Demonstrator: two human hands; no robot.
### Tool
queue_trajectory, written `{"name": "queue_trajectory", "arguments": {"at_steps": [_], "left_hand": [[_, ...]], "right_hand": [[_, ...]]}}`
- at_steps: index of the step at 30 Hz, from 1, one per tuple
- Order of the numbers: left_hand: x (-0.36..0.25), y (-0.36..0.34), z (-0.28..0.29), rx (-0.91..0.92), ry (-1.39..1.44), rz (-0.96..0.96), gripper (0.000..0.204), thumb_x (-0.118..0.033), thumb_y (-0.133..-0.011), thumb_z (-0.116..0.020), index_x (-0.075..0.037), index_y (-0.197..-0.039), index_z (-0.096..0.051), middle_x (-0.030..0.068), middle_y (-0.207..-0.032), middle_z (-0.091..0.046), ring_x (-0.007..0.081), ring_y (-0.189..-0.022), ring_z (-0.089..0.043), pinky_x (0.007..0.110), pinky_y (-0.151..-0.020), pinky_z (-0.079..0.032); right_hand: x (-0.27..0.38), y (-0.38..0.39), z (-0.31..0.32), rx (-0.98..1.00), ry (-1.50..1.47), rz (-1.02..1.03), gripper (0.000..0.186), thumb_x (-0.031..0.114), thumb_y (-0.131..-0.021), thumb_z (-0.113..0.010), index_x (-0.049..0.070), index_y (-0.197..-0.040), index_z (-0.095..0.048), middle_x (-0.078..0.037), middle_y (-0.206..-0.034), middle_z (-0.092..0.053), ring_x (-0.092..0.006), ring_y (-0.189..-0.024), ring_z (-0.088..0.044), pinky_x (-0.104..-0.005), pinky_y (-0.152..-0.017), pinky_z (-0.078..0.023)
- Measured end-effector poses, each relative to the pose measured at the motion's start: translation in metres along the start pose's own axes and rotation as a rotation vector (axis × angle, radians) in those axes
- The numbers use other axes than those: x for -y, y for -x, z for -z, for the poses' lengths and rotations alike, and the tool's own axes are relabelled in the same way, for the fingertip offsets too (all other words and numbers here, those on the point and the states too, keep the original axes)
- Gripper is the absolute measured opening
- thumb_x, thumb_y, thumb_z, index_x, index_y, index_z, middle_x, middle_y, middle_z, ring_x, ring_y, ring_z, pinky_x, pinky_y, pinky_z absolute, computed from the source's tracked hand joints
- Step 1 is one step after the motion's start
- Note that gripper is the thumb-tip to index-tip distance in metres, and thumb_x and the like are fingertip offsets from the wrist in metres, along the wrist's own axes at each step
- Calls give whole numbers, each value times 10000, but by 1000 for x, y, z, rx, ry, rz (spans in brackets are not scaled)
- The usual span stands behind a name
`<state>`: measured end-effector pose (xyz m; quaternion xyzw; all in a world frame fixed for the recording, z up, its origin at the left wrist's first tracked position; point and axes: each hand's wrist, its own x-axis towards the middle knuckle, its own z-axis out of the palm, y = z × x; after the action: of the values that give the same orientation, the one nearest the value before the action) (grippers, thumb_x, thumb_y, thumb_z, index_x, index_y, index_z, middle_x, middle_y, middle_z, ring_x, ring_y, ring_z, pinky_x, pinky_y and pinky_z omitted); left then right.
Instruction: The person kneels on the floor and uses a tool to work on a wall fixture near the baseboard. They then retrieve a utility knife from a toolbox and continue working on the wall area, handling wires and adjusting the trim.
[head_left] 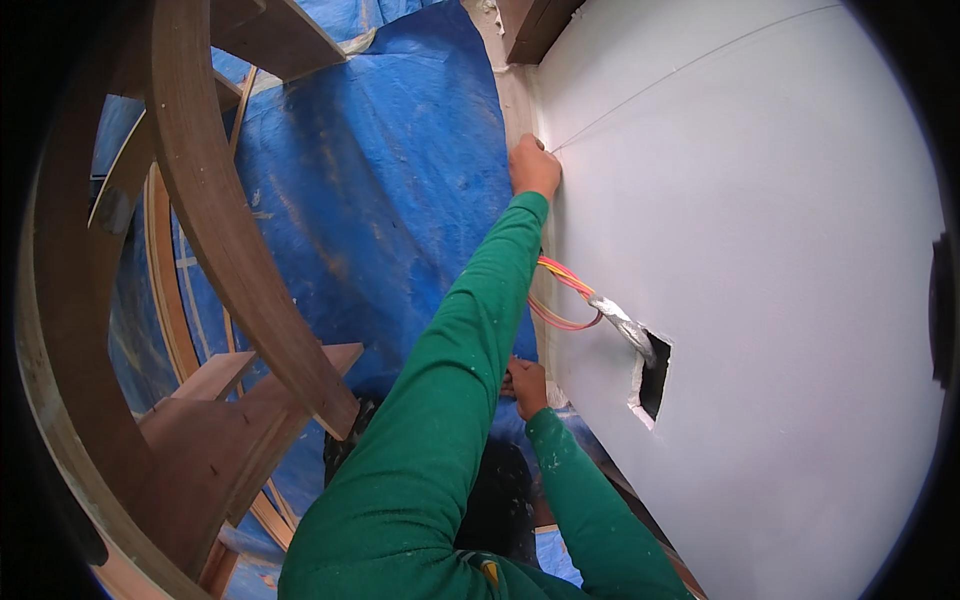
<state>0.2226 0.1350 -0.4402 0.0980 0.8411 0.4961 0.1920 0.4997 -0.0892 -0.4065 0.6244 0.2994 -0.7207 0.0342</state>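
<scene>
Nearest, the right hand (pixel 528 388) curls beside the wall (pixel 780 250); I can't tell what, if anything, it grips. Past the looped wires (pixel 568 275), the left hand (pixel 535 168), fingers bent, meets the strip (pixel 520 95) at the wall's foot, perhaps for steadiness, its hold hidden; the tarp (pixel 400 150), presumably spread as protection, lies alongside.
</scene>
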Motion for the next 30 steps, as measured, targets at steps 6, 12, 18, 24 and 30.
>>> {"name": "queue_trajectory", "arguments": {"at_steps": [6, 12, 18, 24, 30], "left_hand": [[4, -2, -3, 23, -25, 13, 143, -84, -787, -673, -3, -905, -680, 243, -898, -715, 409, -877, -699, 460, -798, -545], [8, -7, 0, 21, -81, -37, 171, -99, -786, -685, -9, -931, -698, 235, -911, -725, 388, -884, -708, 444, -819, -551], [1, -7, 1, 76, -76, 1, 161, -93, -793, -678, -12, -931, -693, 236, -953, -722, 413, -936, -692, 469, -857, -541], [3, -9, 1, 60, -166, -36, 207, -132, -772, -695, -17, -944, -714, 217, -959, -737, 367, -936, -716, 428, -856, -556], [-1, -6, 3, 58, -123, 0, 190, -92, -770, -683, -22, -944, -718, 226, -958, -731, 397, -949, -707, 454, -863, -551]], "right_hand": [[1, -1, 0, -4, -5, -15, 512, 479, -885, -769, -3, -822, -609, -136, -714, -691, -252, -648, -736, -319, -555, -591], [-2, -7, -1, 12, 2, -14, 499, 483, -888, -762, 14, -829, -602, -120, -700, -681, -233, -597, -706, -342, -543, -599], [-8, -7, 2, 15, -29, -1, 530, 502, -856, -788, 9, -830, -596, -135, -704, -690, -263, -627, -738, -332, -510, -598], [-6, -9, 4, 9, -44, -18, 523, 494, -849, -799, 13, -826, -595, -135, -705, -694, -263, -627, -740, -329, -503, -595], [-4, -7, 4, 7, -42, -27, 519, 489, -855, -795, 10, -828, -599, -131, -696, -689, -258, -626, -738, -328, -506, -594]]}}
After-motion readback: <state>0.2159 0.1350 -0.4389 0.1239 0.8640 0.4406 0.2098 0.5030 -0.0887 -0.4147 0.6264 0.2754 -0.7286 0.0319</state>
